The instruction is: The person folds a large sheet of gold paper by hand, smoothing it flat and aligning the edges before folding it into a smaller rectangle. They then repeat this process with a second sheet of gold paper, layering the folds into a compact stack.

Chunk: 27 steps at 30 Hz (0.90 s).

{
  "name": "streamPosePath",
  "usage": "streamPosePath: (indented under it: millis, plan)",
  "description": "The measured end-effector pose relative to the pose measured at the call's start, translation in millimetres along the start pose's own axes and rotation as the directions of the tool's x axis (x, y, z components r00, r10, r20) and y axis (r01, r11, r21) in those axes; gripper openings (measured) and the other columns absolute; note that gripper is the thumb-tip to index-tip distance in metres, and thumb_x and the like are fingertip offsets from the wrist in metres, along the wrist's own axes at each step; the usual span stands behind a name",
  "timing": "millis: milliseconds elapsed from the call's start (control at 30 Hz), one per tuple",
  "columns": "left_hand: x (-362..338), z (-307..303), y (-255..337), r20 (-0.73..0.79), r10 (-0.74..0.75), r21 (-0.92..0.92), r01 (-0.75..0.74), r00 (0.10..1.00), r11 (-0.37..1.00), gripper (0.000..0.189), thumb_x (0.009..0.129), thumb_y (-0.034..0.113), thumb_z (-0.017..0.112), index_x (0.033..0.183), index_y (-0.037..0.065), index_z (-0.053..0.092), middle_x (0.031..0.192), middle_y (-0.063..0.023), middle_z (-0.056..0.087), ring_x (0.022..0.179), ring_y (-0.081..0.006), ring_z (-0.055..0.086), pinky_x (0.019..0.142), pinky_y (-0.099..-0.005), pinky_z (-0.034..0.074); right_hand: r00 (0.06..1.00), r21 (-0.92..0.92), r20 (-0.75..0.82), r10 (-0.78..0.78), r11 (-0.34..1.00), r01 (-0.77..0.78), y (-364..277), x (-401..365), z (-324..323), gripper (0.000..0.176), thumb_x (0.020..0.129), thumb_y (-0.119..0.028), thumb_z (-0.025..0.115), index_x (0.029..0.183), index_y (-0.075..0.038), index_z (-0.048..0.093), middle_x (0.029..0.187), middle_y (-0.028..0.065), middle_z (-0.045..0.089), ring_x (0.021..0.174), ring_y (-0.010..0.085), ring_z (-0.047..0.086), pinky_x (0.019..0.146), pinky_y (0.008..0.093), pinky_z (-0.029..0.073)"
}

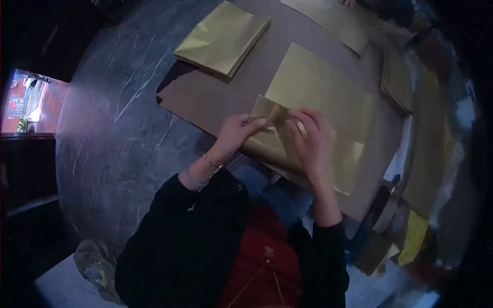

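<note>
A large sheet of gold paper (318,87) lies on the brown board in front of me, its near part curled and folded up between my hands. My left hand (237,134) pinches the raised left corner of the paper with thumb and fingers. On the right side of that fold, my right hand (314,141) is bent over the paper, fingers curled against it. A bracelet is round my left wrist.
A stack of gold paper (223,38) sits at the board's upper left. Another stack (396,84) lies on the right. The brown board (200,100) rests on a grey marbled surface (123,133). Another person's hand (349,3) shows at the top. Boxes and yellow material (413,237) are lower right.
</note>
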State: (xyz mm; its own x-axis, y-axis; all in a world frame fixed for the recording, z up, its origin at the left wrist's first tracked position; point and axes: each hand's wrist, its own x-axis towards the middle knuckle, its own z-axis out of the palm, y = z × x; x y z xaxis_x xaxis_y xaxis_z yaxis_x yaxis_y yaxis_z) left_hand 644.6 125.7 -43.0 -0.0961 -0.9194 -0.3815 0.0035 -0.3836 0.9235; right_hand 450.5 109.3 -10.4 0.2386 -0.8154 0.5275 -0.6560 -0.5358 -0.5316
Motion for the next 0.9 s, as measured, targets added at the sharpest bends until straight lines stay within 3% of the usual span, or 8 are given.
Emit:
streamPosePath:
  millis: [333,400,500,533,700,800,867,900]
  plan:
    - [12,1,-22,-0.024,0.023,0.106,-0.02,0.999,0.994,0.032,0.085,0.03,0.068,0.096,-0.001,0.068,0.075,0.0006,0.061,0.068,-0.0052,0.052,0.061,-0.0237,0.045,0.946,0.041,0.243,0.216,0.972,-0.232,-7,17,27,0.024,0.077,-0.015,0.068,0.098,-0.007,0.061,0.087,0.0092,0.056,0.082,0.0262,0.055,0.074,0.0365,0.043]
    - [7,4,-13,-0.084,0.105,0.12,-0.095,0.991,0.988,0.038,0.082,0.032,0.069,0.077,-0.004,0.061,0.058,-0.0032,0.049,0.061,-0.0042,0.044,0.053,-0.0261,0.04,0.948,0.079,0.211,0.24,0.962,-0.261,-9,12,27,0.025,0.077,-0.012,0.068,0.1,-0.006,0.06,0.088,0.0101,0.055,0.082,0.0259,0.055,0.074,0.0358,0.045]
    - [9,0,-12,-0.065,0.079,0.309,-0.055,0.995,0.95,0.038,0.086,0.034,0.066,0.085,-0.004,0.065,0.06,-0.0039,0.055,0.062,-0.0048,0.045,0.055,-0.0263,0.042,0.935,0.149,0.206,0.29,0.935,-0.323,-9,8,23,0.029,0.076,-0.006,0.068,0.104,-0.004,0.059,0.09,0.0115,0.054,0.082,0.0253,0.055,0.073,0.0339,0.046]
    - [11,2,-19,-0.062,0.129,0.108,-0.122,0.99,0.987,0.038,0.09,0.034,0.06,0.092,-0.003,0.066,0.067,-0.0026,0.061,0.066,-0.0047,0.048,0.06,-0.0252,0.044,0.92,0.182,0.237,0.312,0.916,-0.358,-7,7,21,0.031,0.076,-0.004,0.067,0.105,-0.004,0.058,0.091,0.012,0.054,0.082,0.0249,0.056,0.072,0.0329,0.047]
    - [15,3,-27,-0.04,0.078,-0.133,-0.082,0.996,0.988,0.041,0.095,0.033,0.053,0.099,-0.006,0.064,0.08,-0.0004,0.063,0.075,-0.0065,0.053,0.069,-0.0224,0.046,0.89,0.25,0.341,0.303,0.883,-0.397,-10,-7,0,0.032,0.08,-0.006,0.066,0.111,-0.007,0.06,0.087,0.0085,0.057,0.08,0.022,0.056,0.072,0.0317,0.047]
    - [9,-1,-13,-0.05,0.034,0.129,-0.027,0.998,0.991,0.036,0.094,0.029,0.054,0.098,-0.005,0.064,0.082,-0.0005,0.063,0.075,-0.006,0.053,0.068,-0.0226,0.046,0.908,0.24,0.412,0.08,0.952,-0.192,1,-14,-9,0.026,0.084,-0.009,0.063,0.11,-0.009,0.061,0.086,0.008,0.058,0.078,0.0194,0.055,0.068,0.028,0.046]
    - [12,2,-19,-0.046,0.036,0.086,-0.032,0.998,0.996,0.035,0.092,0.028,0.056,0.096,-0.005,0.065,0.079,-0.0003,0.063,0.072,-0.0051,0.052,0.065,-0.0225,0.045,0.873,0.232,0.462,0.156,0.929,-0.289,3,-12,-10,0.019,0.087,-0.013,0.06,0.105,-0.009,0.063,0.085,0.0069,0.059,0.075,0.0157,0.055,0.063,0.0248,0.044]
    - [13,3,-23,-0.043,0.041,0.044,-0.039,0.998,0.998,0.033,0.091,0.027,0.059,0.095,-0.005,0.065,0.076,-0.0002,0.063,0.07,-0.0043,0.051,0.062,-0.0223,0.044,0.778,0.29,0.524,0.346,0.786,-0.545,6,-7,-7,0.017,0.087,-0.015,0.06,0.102,-0.009,0.064,0.085,0.0069,0.06,0.074,0.0145,0.055,0.061,0.0245,0.044]
